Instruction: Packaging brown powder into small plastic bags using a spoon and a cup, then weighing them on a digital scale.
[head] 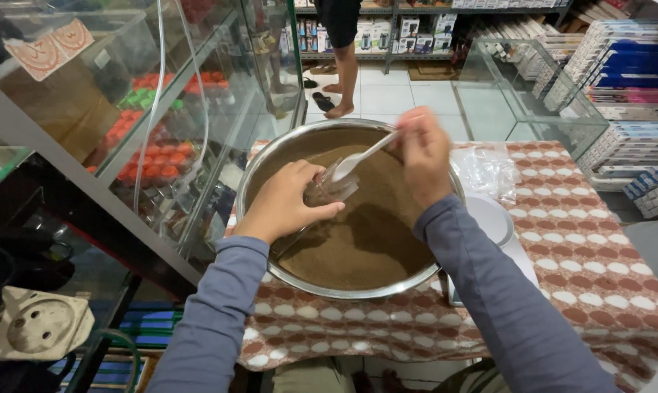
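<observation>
Plastic bag [333, 188] pinched in left hand [285, 204] | right hand [423, 153] fingers clamped on white spoon [361, 159] | over brown powder [365, 233]

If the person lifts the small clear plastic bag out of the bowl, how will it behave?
The clear plastic bag looks thin and crumpled, so it is probably floppy and light. The left hand holds it open over the brown powder while the white spoon points in; once filled it would likely sag and may spill if tilted.

On the right we see stacked flat boxes [627, 80], white, blue and pink. Small white and dark boxes [387, 33] stand on the back shelf. Two pale labels with red drawing [49, 47] stick on the left glass case.
</observation>
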